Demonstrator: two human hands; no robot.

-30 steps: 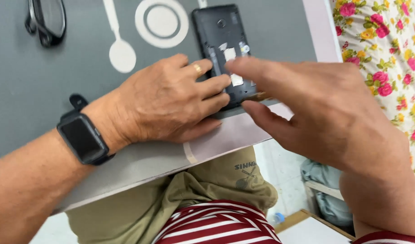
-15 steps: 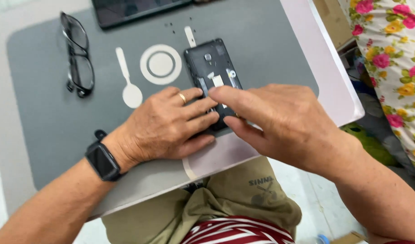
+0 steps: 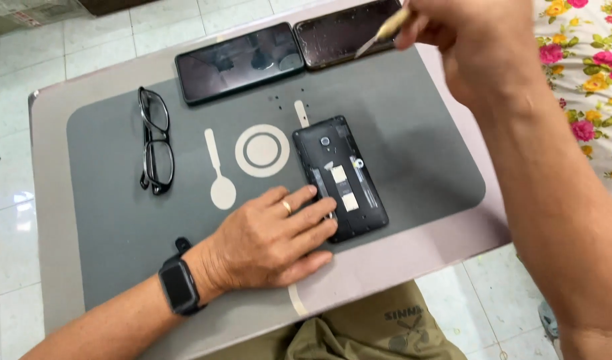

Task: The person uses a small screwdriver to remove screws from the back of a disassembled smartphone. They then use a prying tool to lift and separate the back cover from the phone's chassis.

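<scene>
A black phone with its back cover off lies on the grey mat, inner parts showing. My left hand rests flat on the mat, its fingertips pressing the phone's lower left edge; it wears a ring and a black smartwatch. My right hand is raised at the top right, gripping a thin tool with a pale handle and metal tip, held over the far phones.
Two dark phones lie side by side at the mat's far edge. Black glasses sit on the left. Several tiny screws dot the mat. The table's near edge is by my lap.
My right hand has lifted off the open phone and gone up to the far right, now holding the tool. The left hand stays on the phone. The camera has pulled back.
</scene>
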